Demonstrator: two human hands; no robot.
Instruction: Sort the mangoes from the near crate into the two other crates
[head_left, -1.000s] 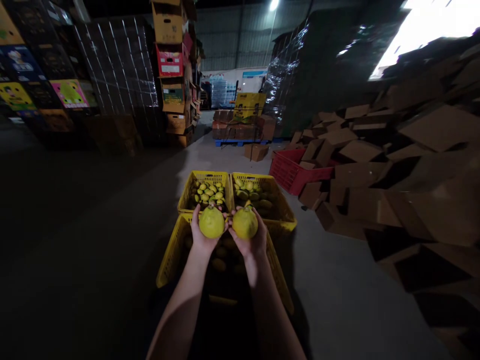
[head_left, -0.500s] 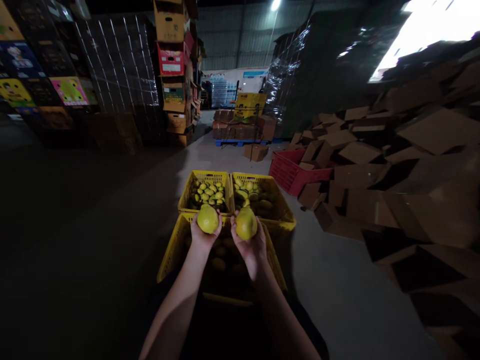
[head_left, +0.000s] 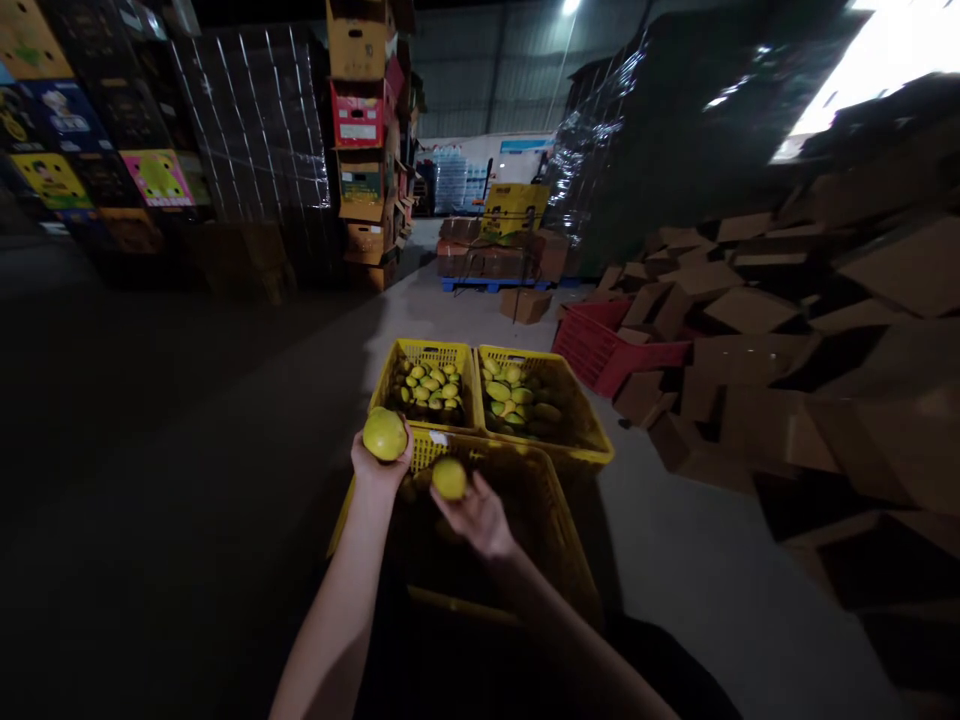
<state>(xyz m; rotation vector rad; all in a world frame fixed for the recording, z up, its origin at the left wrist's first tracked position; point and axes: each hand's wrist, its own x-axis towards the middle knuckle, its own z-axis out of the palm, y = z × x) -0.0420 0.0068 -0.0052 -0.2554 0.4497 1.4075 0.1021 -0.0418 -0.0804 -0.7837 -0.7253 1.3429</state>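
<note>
My left hand (head_left: 381, 470) is closed round a yellow-green mango (head_left: 385, 434), held up above the left rim of the near yellow crate (head_left: 551, 490). Lower and further right, my right hand (head_left: 480, 515) grips a second mango (head_left: 449, 479) with its fingers, over the inside of that same crate. Mangoes in the near crate are mostly lost in shadow. Behind it stand two more yellow crates: the back left crate (head_left: 384, 385) and the back right crate (head_left: 589, 415), both with several yellow-green mangoes in them.
A red crate (head_left: 600, 345) and a heap of flattened cardboard boxes (head_left: 757, 360) lie to the right. Stacked fruit cartons (head_left: 364, 165) rise behind at the left. Further back, boxes rest on a blue pallet (head_left: 491, 285). Grey floor (head_left: 667, 540) shows beside the crates.
My hands have moved apart. The right hand has come down and left over the near crate with its mango, while the left keeps its mango up. The view has turned slightly left.
</note>
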